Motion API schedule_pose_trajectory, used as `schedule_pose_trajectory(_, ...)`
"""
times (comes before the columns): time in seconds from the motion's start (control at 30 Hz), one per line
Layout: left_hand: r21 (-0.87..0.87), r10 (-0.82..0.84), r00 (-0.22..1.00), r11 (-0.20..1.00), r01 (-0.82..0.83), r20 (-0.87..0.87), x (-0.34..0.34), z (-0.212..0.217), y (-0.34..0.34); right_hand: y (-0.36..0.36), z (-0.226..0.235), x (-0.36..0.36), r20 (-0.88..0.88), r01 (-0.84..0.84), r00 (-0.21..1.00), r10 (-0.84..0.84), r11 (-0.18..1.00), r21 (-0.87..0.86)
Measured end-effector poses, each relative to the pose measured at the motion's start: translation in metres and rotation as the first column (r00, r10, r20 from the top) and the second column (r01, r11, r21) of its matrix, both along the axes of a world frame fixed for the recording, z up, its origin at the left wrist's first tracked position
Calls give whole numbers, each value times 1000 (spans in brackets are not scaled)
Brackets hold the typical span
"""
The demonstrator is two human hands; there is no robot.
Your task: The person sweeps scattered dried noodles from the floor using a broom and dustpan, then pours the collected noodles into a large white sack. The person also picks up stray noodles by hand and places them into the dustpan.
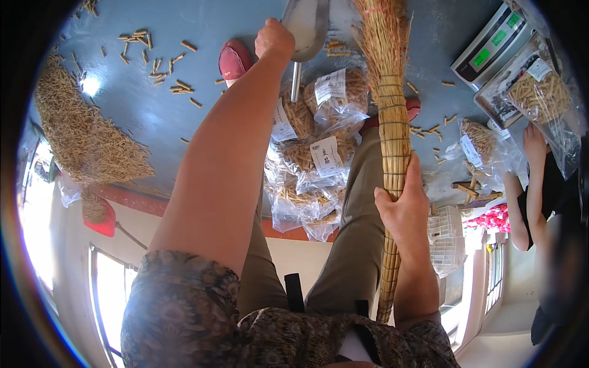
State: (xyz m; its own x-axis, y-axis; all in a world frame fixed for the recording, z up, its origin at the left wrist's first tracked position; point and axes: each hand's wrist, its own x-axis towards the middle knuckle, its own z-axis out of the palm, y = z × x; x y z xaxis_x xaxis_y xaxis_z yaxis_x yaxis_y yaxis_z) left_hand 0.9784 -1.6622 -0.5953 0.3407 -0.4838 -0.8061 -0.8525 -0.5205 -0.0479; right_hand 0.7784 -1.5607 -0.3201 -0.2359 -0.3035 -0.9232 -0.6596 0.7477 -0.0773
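My right hand [405, 205] is wrapped round the handle of a straw broom [392, 98], its bristles pointing away from me. Reaching far forward, my left hand [274, 40] is closed beside the left rim of a metal scoop [304, 30]. Whatever those fingers hold, if anything, is hidden. The scoop's handle points back toward me. Between my legs lie several clear bags [325, 156] of short brown sticks with white labels. Loose sticks [335, 49] lie by the scoop, near the broom's bristles.
A big heap of brown sticks [80, 129] lies at left, near a red dustpan [100, 218]. More sticks [178, 89] are scattered over the blue-grey floor [202, 24]. At right are a scale [494, 46], a bagged tray [540, 95] and another person's hand [535, 144].
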Motion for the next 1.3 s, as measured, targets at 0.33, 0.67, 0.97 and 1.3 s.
schedule_pose_trajectory(0.33, 9, -97, 976, 995, 100, -193, 12, -18, 4, -7, 43, -5, 235, 17, 972, 3, 996, -83)
schedule_pose_trajectory(0.67, -92, -337, 910, 941, 325, -242, 78, -42, -9, 2, 27, -34, -141, -192, 976, 166, 962, -196)
schedule_pose_trajectory(0.97, -34, 162, 955, 984, -176, -247, 83, -17, 72, 8, 5, -30, -117, -79, 991, 66, 991, -107)
schedule_pose_trajectory(1.3, 105, -742, 655, 646, 756, -147, 99, -31, 31, -2, 18, -28, -133, 33, 990, -41, 997, -65)
